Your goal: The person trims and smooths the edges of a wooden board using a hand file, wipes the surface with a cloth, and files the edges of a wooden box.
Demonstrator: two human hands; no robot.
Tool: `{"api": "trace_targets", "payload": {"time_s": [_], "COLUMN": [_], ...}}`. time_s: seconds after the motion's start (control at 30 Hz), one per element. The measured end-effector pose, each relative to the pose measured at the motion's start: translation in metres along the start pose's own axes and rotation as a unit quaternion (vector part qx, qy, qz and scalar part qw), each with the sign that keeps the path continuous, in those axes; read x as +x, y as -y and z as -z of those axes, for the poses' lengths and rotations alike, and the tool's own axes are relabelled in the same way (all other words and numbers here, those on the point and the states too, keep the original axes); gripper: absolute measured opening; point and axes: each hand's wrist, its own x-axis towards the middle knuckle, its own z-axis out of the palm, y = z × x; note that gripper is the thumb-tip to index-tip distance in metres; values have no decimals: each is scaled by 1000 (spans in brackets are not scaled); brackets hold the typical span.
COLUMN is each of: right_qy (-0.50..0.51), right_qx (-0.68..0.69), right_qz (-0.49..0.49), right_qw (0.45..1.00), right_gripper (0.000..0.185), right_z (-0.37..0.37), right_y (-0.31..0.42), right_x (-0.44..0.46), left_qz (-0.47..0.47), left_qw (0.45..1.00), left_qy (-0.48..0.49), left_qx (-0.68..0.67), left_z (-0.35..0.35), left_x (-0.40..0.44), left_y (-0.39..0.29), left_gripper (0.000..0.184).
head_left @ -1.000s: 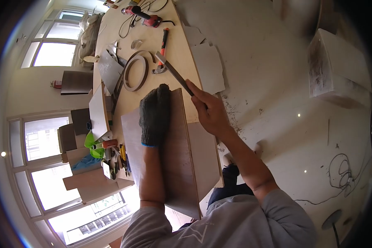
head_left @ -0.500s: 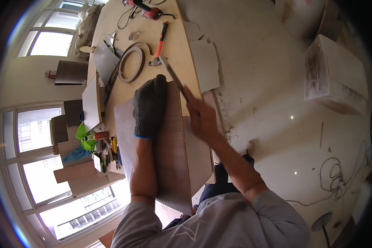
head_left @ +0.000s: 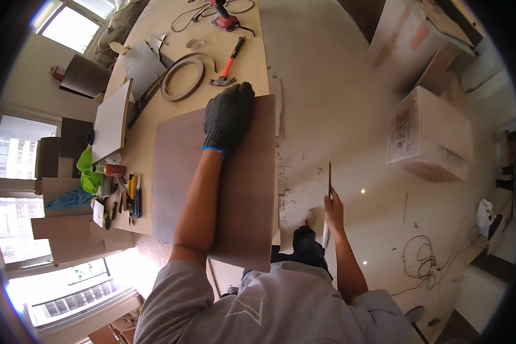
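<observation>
A brown wood-grain board (head_left: 178,172) lies at the near end of the workbench. My left hand (head_left: 229,117), in a dark knitted glove with a blue cuff, is closed over its far edge, with the forearm lying along the top. My bare right hand (head_left: 333,212) is wrapped round a long, thin, flat file (head_left: 329,175). The file is seen edge-on, pointing away from me, over the floor to the right and apart from the board. Just beyond the glove lies a claw hammer (head_left: 230,62) with an orange and black handle.
On the bench (head_left: 246,14) are a coil of edge banding (head_left: 183,78), a red power tool (head_left: 226,22) with its cord, and grey sheets (head_left: 143,66). Hand tools (head_left: 135,195) cluster at the left edge. A white box (head_left: 430,137) and loose cable (head_left: 421,264) are on the floor.
My right hand has swung the file away from the board's right edge, out to the right and back. The board, tilted before, now lies flatter, with my left hand still on it.
</observation>
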Motion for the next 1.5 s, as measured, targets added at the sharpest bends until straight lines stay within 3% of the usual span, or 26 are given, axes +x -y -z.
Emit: {"api": "trace_targets", "payload": {"time_s": [0.13,0.2,0.27,0.33,0.4,0.43,0.5,0.53,0.6,0.63,0.7,0.8,0.83,0.93,0.97,1.07,1.13,1.2,1.3,1.4,1.47,1.5], "right_qy": [-20,-27,-84,-56,-29,-35,-73,-62,-42,-35,-27,-21,-23,-6,0,-41,-56,-24,-61,-117,-144,-144], "right_qx": [-121,-116,-151,-105,-214,-220,-224,-255,-316,-297,-259,-290,-290,-291,-290,-316,-275,-274,-201,-65,70,140], "right_qz": [64,13,116,24,-56,-1,103,95,81,8,-146,-18,-40,-124,-156,-108,-127,-192,-242,-253,-228,-218], "right_qw": [990,993,978,993,975,975,966,960,945,954,954,957,956,949,944,942,951,942,947,958,960,955], "right_gripper": [44,40,29,23,25,25,27,28,29,29,30,32,33,32,31,34,35,32,30,30,30,31], "right_z": [68,93,111,120,122,107,83,80,68,60,46,22,18,-7,-9,-12,-13,-9,-4,-5,-13,-11], "right_y": [-25,-9,-11,4,11,12,12,12,11,7,-2,-23,-27,-22,-19,-36,-25,-14,-17,1,63,77], "right_x": [-59,-71,-75,-77,-76,-77,-92,-100,-116,-123,-141,-163,-169,-185,-193,-217,-239,-249,-263,-262,-255,-244], "left_qz": [-16,-15,-25,-41,118,183,239,283,353,299,349,406,472,433,419,267,261,295,298,225,241,250], "left_qw": [979,953,941,953,951,940,907,891,898,907,899,907,873,880,888,888,841,792,708,719,711,618], "left_qy": [-132,-170,-183,-206,-193,-184,-271,-300,-261,-281,-257,-112,-73,-93,-82,-183,-191,-140,-14,116,127,142], "left_qx": [-152,-249,-283,-216,-211,-220,-214,-190,28,97,56,-14,-101,-173,-170,-325,-434,-516,-641,-647,-648,-732], "left_z": [-1,4,21,68,118,136,153,165,155,130,118,117,119,119,125,70,74,88,110,124,106,78], "left_x": [2,-3,-25,-66,-128,-151,-217,-253,-324,-363,-411,-435,-433,-417,-408,-394,-374,-357,-333,-314,-301,-292], "left_y": [6,13,31,51,90,107,178,198,266,308,320,317,314,313,306,327,316,303,283,256,253,261], "left_gripper": [34,28,23,27,32,35,42,43,38,36,37,41,43,46,36,27,31,36,46,59,63,64]}}
